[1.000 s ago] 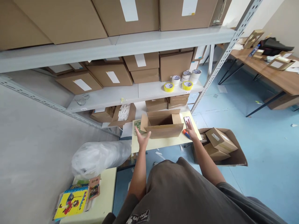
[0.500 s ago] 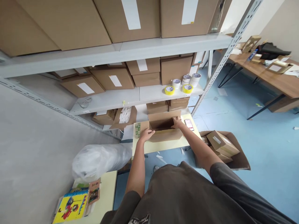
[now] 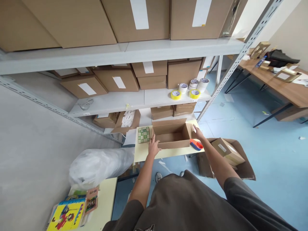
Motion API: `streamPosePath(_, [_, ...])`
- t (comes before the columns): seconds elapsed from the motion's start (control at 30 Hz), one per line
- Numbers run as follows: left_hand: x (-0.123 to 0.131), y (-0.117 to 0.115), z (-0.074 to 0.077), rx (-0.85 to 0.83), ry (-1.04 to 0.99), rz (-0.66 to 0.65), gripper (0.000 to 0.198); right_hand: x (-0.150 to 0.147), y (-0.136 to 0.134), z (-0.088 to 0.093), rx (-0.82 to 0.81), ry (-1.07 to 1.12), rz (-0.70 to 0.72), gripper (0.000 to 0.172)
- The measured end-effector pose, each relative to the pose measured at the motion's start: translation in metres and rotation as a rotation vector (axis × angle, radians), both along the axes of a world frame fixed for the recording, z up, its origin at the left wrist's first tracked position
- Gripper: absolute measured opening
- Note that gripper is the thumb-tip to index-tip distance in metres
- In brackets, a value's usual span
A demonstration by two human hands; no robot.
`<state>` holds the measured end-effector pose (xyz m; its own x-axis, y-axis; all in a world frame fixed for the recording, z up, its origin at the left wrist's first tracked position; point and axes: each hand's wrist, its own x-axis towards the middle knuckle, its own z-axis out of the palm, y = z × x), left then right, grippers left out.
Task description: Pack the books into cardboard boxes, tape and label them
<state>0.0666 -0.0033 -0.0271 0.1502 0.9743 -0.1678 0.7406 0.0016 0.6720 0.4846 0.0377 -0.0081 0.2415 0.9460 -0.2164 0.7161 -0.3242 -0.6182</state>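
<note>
An open brown cardboard box stands on a small pale yellow table in front of the shelving. My left hand lies with stretched fingers against the box's left end, next to a small green patterned box. My right hand rests, fingers out, on the box's right end flap. Just below it on the table lies an orange and blue tape dispenser. The box's inside looks empty.
Grey metal shelves carry many closed cartons and several tape rolls. An open carton with smaller boxes sits on the blue floor at right. A white plastic bag and a table with colourful books are at left.
My hands moved from the box's top rim out to its two ends, and the side flaps now lie folded outward. The tape dispenser shows again beside the box.
</note>
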Motion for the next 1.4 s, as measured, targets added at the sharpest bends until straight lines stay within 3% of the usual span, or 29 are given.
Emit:
streamPosePath(0.07, [0.002,-0.002,-0.005,0.031,0.026,0.003,0.033,-0.016,-0.005,-0.008,0.01,-0.072,0.058,0.068])
streamPosePath(0.17, [0.001,-0.001,-0.007,0.041,0.083,0.002,0.017,-0.037,-0.003,-0.009,-0.032,-0.153,0.135,0.057])
streamPosePath(0.27, [0.0,0.001,-0.004,0.05,0.162,-0.023,0.015,-0.046,0.006,0.001,-0.051,-0.159,0.156,0.057])
streamPosePath(0.43, [-0.003,0.003,0.001,0.053,0.228,-0.08,0.019,-0.065,0.028,0.017,0.147,-0.328,0.303,0.069])
streamPosePath(0.63, [-0.002,0.0,-0.003,0.032,0.217,-0.077,0.022,-0.09,0.062,0.012,0.107,-0.404,0.313,0.098])
streamPosePath(0.7, [0.0,0.001,-0.003,0.024,0.233,-0.083,0.019,-0.095,0.075,0.008,0.059,-0.404,0.306,0.1])
streamPosePath(0.8, [0.003,0.004,-0.001,0.022,0.274,-0.082,0.017,-0.1,0.093,0.003,0.01,-0.411,0.309,0.087])
streamPosePath(1.0, [0.009,0.005,0.004,-0.007,0.318,-0.027,0.014,-0.094,0.108,-0.007,-0.003,-0.432,0.378,0.04])
streamPosePath(1.17, [0.017,0.0,0.004,0.02,0.29,-0.019,0.016,-0.081,0.108,-0.013,0.003,-0.487,0.436,0.036])
streamPosePath(1.4, [0.019,0.001,0.007,0.038,0.275,-0.086,0.027,-0.073,0.101,-0.012,0.036,-0.557,0.39,0.039])
